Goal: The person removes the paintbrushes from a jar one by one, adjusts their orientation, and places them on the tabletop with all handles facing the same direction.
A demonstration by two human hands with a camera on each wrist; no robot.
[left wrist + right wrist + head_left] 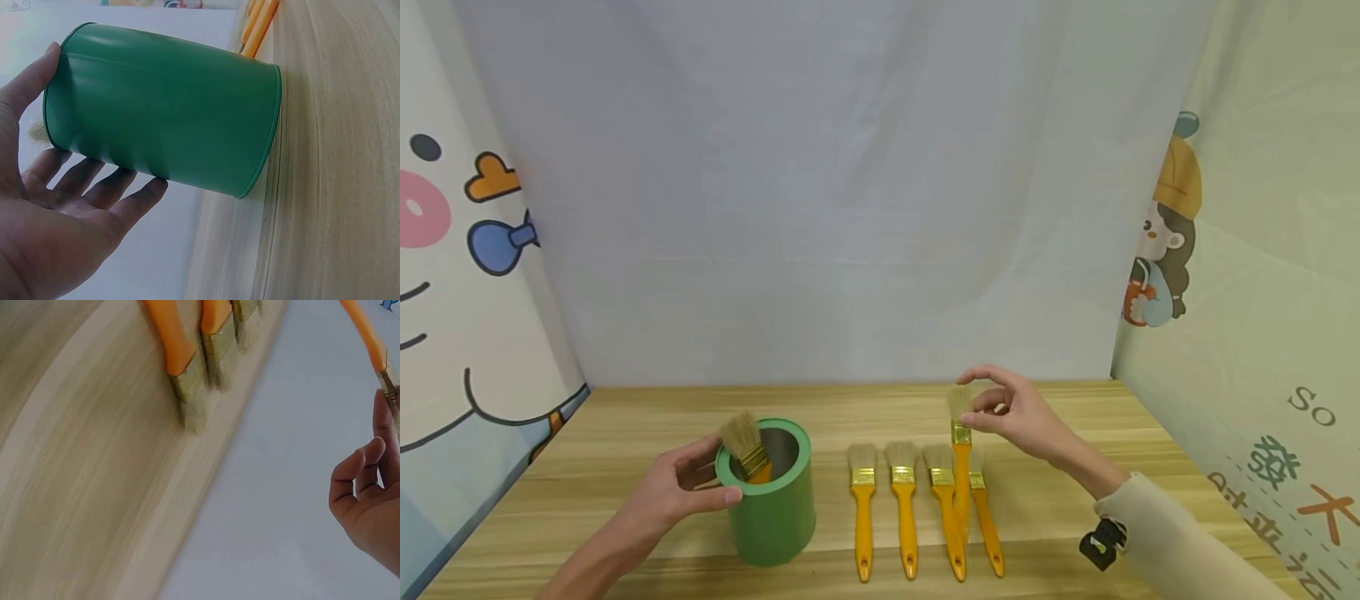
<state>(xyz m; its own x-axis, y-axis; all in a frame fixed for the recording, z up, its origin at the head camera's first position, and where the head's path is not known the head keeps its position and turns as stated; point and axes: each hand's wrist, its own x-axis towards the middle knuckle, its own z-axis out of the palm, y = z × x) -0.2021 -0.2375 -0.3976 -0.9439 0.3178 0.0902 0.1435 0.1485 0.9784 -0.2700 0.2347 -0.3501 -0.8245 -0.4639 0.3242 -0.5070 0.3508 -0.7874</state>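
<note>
My left hand [658,500] holds a green can [772,525] near its rim, the thumb in front and the fingers on the far side. The left wrist view shows those fingers against the can's wall [162,112]. A paintbrush with pale bristles [745,437] leans inside the can, bristles up; most of its handle is hidden. Over on the right, my right hand [1018,417] pinches another paintbrush [962,475] at its bristle end, the orange handle hanging down. That brush hangs in front of several paintbrushes [862,517] lying in a row.
The wooden table [1060,517] ends at a pale cloth backdrop [820,208]. Printed cloths stand at the left [490,317] and right [1247,333]. A small black device [1103,543] sits at my right sleeve.
</note>
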